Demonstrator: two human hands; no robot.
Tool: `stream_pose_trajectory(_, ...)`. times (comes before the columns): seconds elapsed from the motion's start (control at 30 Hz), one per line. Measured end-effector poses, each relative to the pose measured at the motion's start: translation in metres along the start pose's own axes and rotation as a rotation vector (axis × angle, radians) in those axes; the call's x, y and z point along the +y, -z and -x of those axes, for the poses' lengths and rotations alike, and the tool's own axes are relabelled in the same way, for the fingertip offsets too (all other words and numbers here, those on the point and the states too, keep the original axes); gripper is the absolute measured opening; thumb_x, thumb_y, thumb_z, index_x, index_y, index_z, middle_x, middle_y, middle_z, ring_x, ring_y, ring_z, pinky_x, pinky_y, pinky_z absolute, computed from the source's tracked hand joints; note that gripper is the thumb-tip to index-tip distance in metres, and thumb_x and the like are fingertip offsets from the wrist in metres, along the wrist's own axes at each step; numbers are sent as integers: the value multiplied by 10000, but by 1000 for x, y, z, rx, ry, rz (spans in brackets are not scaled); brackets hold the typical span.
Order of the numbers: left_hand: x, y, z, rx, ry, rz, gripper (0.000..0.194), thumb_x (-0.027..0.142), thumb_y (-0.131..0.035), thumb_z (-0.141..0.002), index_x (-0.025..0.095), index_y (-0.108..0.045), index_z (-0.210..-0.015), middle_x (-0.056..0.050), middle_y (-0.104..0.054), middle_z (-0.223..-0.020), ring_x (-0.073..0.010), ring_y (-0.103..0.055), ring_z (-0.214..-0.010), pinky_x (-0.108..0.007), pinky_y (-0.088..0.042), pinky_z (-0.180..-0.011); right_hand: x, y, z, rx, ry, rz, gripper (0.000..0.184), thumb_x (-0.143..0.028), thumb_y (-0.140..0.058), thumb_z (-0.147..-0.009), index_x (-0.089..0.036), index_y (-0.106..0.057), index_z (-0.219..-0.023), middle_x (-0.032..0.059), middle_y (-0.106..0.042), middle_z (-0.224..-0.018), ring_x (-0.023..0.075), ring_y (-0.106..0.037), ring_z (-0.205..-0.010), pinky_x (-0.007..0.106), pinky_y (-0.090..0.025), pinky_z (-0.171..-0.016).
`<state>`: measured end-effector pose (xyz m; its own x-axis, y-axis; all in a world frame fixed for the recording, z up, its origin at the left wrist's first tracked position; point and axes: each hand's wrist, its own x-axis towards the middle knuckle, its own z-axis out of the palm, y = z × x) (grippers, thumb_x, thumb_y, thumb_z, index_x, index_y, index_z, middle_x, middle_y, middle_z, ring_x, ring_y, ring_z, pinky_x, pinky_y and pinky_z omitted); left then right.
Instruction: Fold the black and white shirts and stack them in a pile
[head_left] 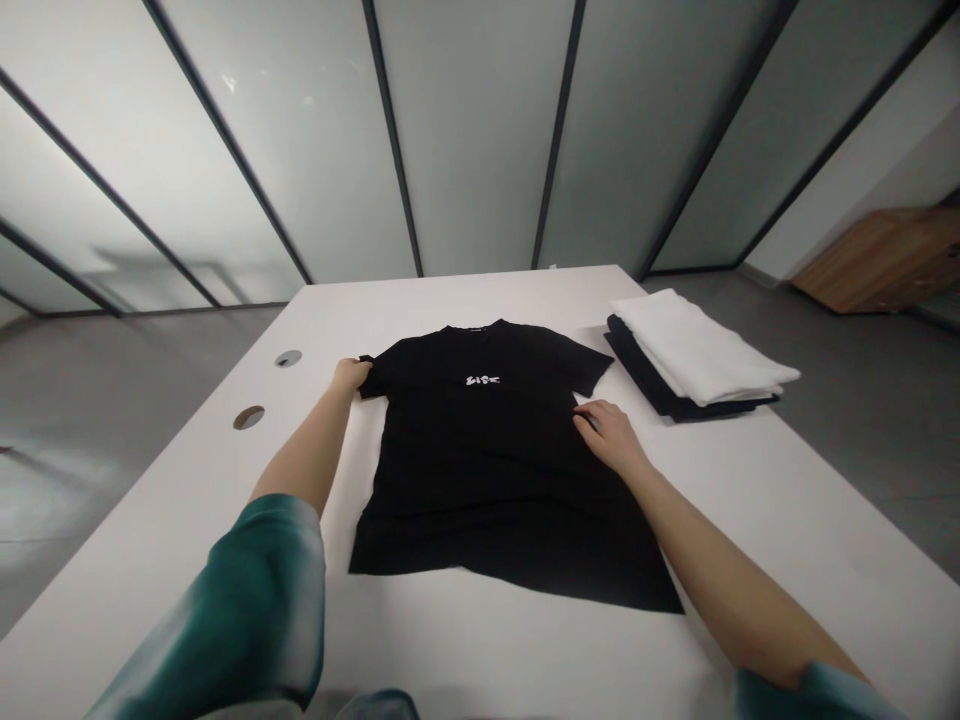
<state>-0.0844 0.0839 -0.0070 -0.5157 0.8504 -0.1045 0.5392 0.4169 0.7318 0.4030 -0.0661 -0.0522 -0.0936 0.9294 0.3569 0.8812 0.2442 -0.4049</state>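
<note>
A black T-shirt with a small white print on the chest lies spread flat on the white table, collar away from me. My left hand is closed on the end of the shirt's left sleeve. My right hand rests on the shirt's right side just below the other sleeve, fingers pinched on the fabric there. Both forearms are bare, with teal sleeves pushed up near the elbows.
A stack of folded clothes, white on top of dark ones, sits at the table's far right. Two round cable holes are in the table's left part. Frosted glass panels stand behind the table, and a wooden cabinet is at the far right.
</note>
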Motion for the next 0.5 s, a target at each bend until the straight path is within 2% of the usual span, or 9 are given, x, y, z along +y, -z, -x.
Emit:
stream_pose_trajectory(0.17,26,-6,12,89,-171,144,303,217,-495,-777,129,-688,-994,-76,-703,-867,-235,-648,-880,-291,-510,-680,1,0,0,-10,3,16,319,-342,-471,-900,-176,-720,-1009,128,-697,-1027,287,-626,-975,424,-470,-917)
stream_pose_trajectory(0.27,51,-14,28,54,-370,199,345,240,-448,-830,116,-690,-1041,-71,-713,-916,-228,-640,-908,-305,-523,-744,2,-2,0,3,18,8,307,-343,-471,-906,-182,-712,-1004,120,-697,-1023,279,-627,-968,411,-472,-912)
stream_pose_trajectory(0.33,67,-22,41,-60,-495,197,368,275,-470,-849,122,-682,-1107,-70,-722,-966,-227,-642,-934,-322,-524,-797,4,-3,1,22,37,-6,301,-346,-476,-904,-175,-708,-994,124,-697,-1009,277,-630,-953,407,-477,-899)
stream_pose_trajectory(0.37,74,-26,48,-173,-526,203,385,311,-494,-858,126,-673,-1144,-74,-726,-978,-227,-652,-919,-330,-526,-805,5,-4,1,30,46,-13,297,-346,-479,-903,-174,-706,-989,124,-696,-1002,277,-630,-946,407,-479,-894)
stream_pose_trajectory(0.43,83,-35,57,-453,-502,228,445,412,-507,-884,127,-655,-1192,-89,-736,-949,-219,-678,-823,-346,-534,-788,6,-5,1,41,59,-21,291,-346,-482,-902,-176,-704,-980,123,-696,-988,278,-631,-937,409,-481,-887)
stream_pose_trajectory(0.47,85,-39,60,-560,-463,243,473,454,-484,-902,123,-650,-1196,-95,-738,-912,-209,-684,-760,-350,-538,-775,6,-5,1,45,63,-23,288,-345,-481,-903,-178,-704,-977,121,-695,-983,278,-630,-935,411,-482,-885)
stream_pose_trajectory(0.5,86,-42,61,-610,-423,254,485,472,-451,-920,117,-649,-1185,-98,-737,-877,-198,-684,-710,-350,-540,-766,6,-6,1,47,66,-23,285,-344,-481,-903,-181,-704,-975,120,-695,-979,279,-630,-934,413,-482,-885)
